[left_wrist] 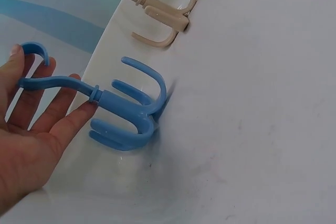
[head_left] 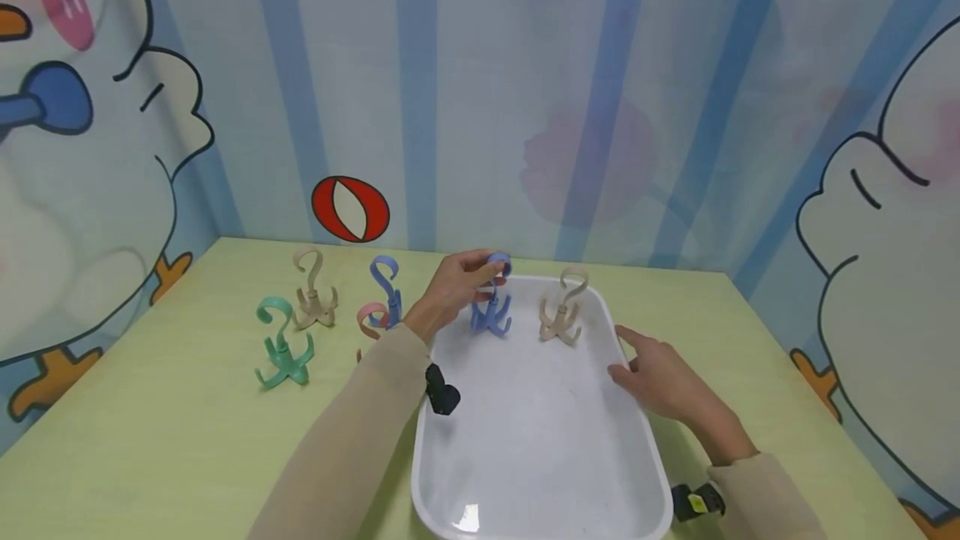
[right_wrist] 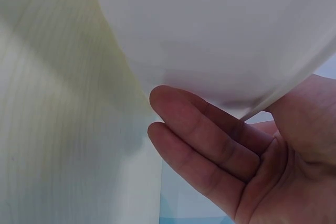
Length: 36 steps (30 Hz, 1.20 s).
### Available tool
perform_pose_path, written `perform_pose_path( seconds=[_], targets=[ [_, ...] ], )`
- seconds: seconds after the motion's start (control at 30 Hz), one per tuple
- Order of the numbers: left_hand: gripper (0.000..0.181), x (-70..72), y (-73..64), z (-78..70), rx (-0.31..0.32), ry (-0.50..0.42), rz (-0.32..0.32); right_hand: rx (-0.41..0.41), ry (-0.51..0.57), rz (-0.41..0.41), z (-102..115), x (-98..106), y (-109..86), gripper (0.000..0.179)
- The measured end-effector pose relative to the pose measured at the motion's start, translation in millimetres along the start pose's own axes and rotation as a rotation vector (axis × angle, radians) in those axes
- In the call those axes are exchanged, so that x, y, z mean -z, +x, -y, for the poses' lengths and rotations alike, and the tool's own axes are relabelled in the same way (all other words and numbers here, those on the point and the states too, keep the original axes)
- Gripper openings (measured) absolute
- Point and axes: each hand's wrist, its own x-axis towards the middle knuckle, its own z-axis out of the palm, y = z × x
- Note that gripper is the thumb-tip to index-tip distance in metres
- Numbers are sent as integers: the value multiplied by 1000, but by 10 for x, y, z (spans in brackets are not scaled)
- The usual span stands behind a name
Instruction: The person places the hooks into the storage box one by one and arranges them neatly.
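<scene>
A green hook [head_left: 282,359] stood leftmost on the tabletop [head_left: 165,407], then a beige hook [head_left: 314,312], pink hook [head_left: 371,317], blue hook [head_left: 394,308], and there, the left hand [head_left: 454,287] gripped a second blue hook [head_left: 491,317] by its curved top, inside the white tray [head_left: 540,432]! Beside it sat a second beige hook [head_left: 558,324]; rightmost, the right hand [head_left: 667,377] clasped the tray's rim.

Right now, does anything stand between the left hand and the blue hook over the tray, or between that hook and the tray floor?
Nothing visible does: the left hand holds the blue hook by its curved top, and nothing else shows beneath it in the tray. The tray's beige hook stands to its right.
</scene>
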Motion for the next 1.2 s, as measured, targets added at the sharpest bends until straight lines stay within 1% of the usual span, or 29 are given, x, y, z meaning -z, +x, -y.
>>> perform_pose_path(
  seconds=[0.17,0.27,0.4,0.63,0.8,0.9,1.1,1.2],
  targets=[
    [31,12,5,-6,5,7,4,1,12,-2,1,2,0,69],
    [33,27,-2,-1,2,2,18,8,14,-6,0,-4,0,69],
    [34,35,-14,5,-12,-1,33,11,16,-11,-3,-11,2,68],
    [34,39,-26,9,-20,5,37,2,9,-12,-12,-17,8,69],
    [35,46,-23,0,-39,14,48,-2,13,-8,-18,-16,19,69],
    [36,52,-45,-14,-46,36,35,10,9,-9,-18,-16,21,69],
    [41,72,-76,-60,-48,37,8,24,23,-14,-6,-21,13,68],
    [44,85,-74,-85,-68,59,3,21,25,-17,0,-21,13,68]
  ],
)
